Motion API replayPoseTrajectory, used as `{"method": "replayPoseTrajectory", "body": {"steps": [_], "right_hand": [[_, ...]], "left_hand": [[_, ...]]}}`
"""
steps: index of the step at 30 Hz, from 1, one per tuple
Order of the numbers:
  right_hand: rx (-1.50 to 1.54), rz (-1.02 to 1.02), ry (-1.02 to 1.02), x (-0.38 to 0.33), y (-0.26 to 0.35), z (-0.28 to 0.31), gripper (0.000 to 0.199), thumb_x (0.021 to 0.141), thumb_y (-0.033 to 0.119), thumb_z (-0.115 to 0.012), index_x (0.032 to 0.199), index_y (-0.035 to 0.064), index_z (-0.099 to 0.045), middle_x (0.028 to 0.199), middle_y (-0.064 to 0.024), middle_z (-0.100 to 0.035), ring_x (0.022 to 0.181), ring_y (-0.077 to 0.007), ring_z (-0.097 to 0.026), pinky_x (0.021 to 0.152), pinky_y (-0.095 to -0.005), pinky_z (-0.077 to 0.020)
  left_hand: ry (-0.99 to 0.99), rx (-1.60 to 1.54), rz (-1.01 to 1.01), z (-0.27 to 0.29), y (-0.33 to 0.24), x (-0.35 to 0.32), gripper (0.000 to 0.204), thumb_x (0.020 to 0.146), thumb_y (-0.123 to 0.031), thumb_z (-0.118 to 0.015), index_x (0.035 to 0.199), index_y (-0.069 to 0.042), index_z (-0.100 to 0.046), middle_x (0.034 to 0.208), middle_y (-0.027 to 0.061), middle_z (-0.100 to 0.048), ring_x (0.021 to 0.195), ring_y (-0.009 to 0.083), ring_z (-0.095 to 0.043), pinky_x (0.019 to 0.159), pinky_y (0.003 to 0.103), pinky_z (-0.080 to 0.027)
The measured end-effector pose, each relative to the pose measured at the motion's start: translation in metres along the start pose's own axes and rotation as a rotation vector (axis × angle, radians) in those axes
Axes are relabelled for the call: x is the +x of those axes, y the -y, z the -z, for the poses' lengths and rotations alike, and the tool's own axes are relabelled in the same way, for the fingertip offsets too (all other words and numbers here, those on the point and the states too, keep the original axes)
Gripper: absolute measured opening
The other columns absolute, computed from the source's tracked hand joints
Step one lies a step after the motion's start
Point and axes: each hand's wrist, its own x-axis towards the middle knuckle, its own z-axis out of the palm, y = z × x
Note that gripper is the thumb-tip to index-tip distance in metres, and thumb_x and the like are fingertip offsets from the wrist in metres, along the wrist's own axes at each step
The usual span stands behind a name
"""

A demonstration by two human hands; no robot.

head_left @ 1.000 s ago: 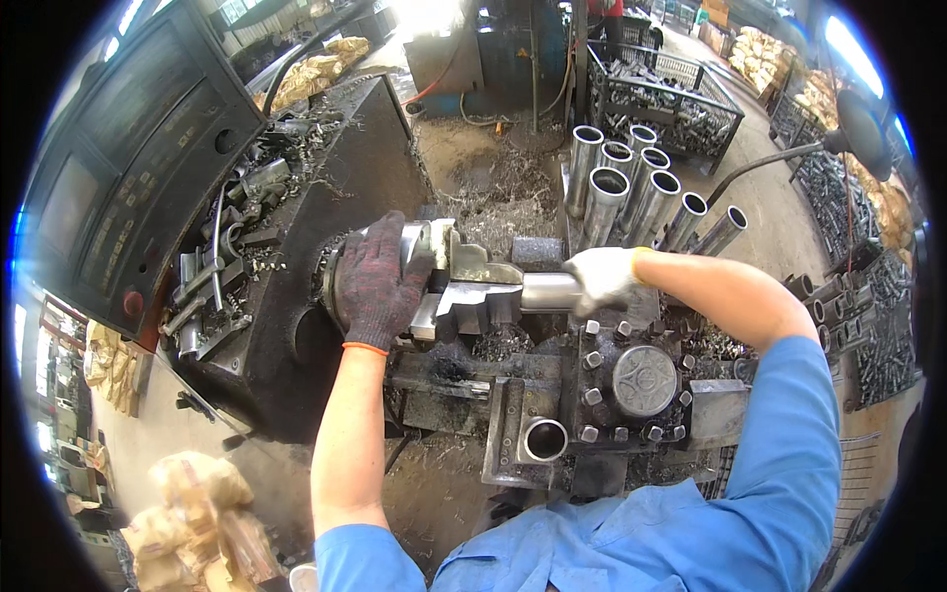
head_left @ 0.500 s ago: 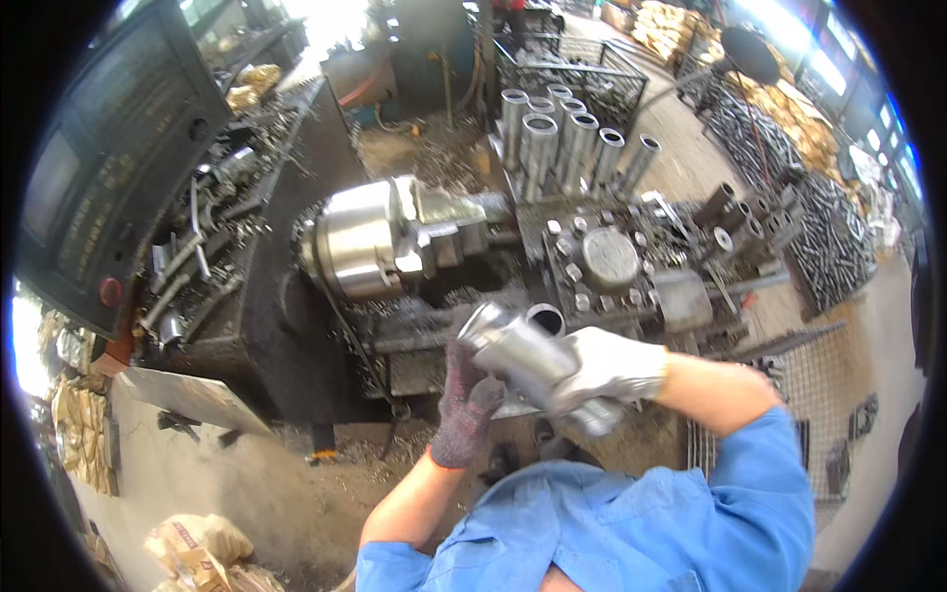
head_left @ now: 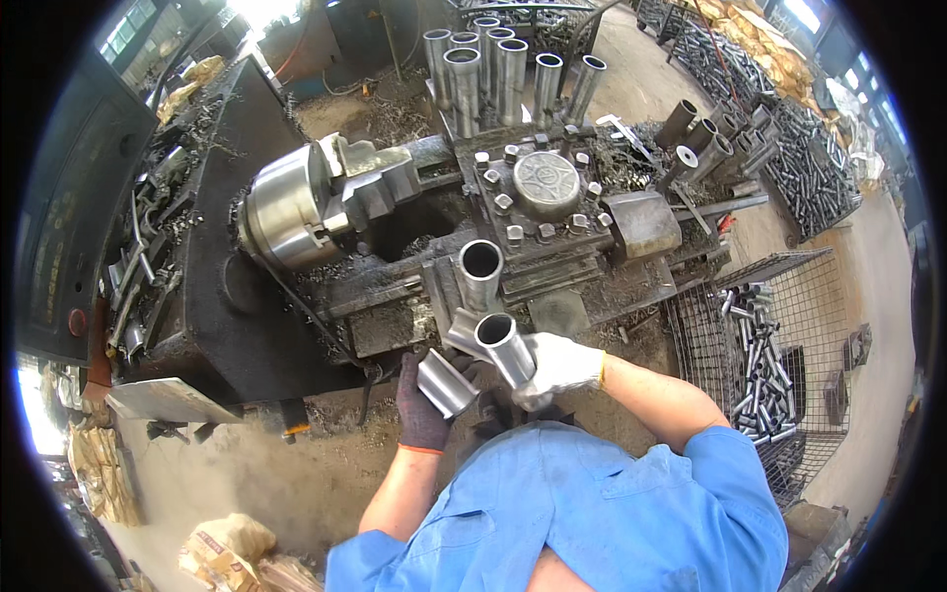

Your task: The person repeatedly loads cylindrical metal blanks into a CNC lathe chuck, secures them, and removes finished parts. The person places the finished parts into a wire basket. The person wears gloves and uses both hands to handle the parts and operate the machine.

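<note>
My left hand [head_left: 420,414], in a dark grey glove, is closed on a curved half sleeve [head_left: 448,385] of shiny metal, its hollow side showing. Just right of it, my right hand [head_left: 567,365] in a white glove grips a short steel tube [head_left: 506,353], tilted with its open end facing up. A second curved half sleeve [head_left: 463,333] lies against that tube's upper left side; what supports it is hidden. Beyond my hands, another steel tube [head_left: 478,276] stands upright at the lathe's near side.
The lathe chuck [head_left: 286,209] is at left, the bolted tool post [head_left: 546,185] right of centre. Several upright tubes [head_left: 511,74] stand behind, with dark tubes [head_left: 702,133] further right. A caliper [head_left: 627,135] lies nearby. A wire basket [head_left: 789,266] with small metal parts stands right.
The tube has turned from lying slanted to more upright. One half sleeve is now apart from it in my left hand. The whole view has shifted, showing more of the right side.
</note>
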Motion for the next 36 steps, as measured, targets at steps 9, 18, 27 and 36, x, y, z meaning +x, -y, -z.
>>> {"method": "replayPoseTrajectory", "body": {"steps": [9,18,27,36], "right_hand": [[-0.239,0.039,-0.686,-0.024,0.001,0.060,0.056,0.077,0.036,-0.092,0.118,0.0064,-0.070,0.108,-0.0142,-0.078,0.096,-0.0259,-0.075,0.090,-0.0375,-0.0598],[-0.741,0.115,-0.316,0.008,0.021,-0.050,0.038,0.091,0.036,-0.072,0.115,0.0053,-0.067,0.102,-0.0241,-0.073,0.093,-0.0393,-0.075,0.080,-0.0506,-0.0602],[-0.034,0.184,-0.415,0.054,0.053,-0.014,0.047,0.087,0.037,-0.077,0.116,-0.0005,-0.073,0.100,-0.0217,-0.077,0.088,-0.0323,-0.074,0.080,-0.0425,-0.0566],[0.094,0.017,-0.181,0.057,0.188,0.035,0.088,0.072,0.047,-0.089,0.137,-0.0040,-0.058,0.113,-0.0235,-0.074,0.104,-0.0341,-0.074,0.095,-0.0408,-0.0575]], "left_hand": [[-0.033,1.566,-1.024,-0.096,-0.007,0.070,0.084,0.077,-0.018,-0.097,0.148,-0.010,-0.054,0.136,0.0145,-0.068,0.121,0.0316,-0.069,0.108,0.041,-0.055],[0.069,0.496,-0.607,-0.069,-0.065,0.069,0.053,0.101,-0.030,-0.078,0.143,-0.007,-0.056,0.127,0.0080,-0.068,0.116,0.0213,-0.067,0.101,0.039,-0.058],[-0.066,0.041,-0.285,-0.021,-0.079,0.039,0.081,0.094,-0.081,-0.057,0.125,-0.007,-0.068,0.113,0.0183,-0.076,0.098,0.0376,-0.074,0.090,0.055,-0.062],[0.356,0.497,-0.824,-0.133,-0.090,0.045,0.094,0.104,-0.069,-0.052,0.170,-0.008,-0.023,0.169,0.0167,-0.036,0.154,0.0320,-0.036,0.129,0.049,-0.026]]}}
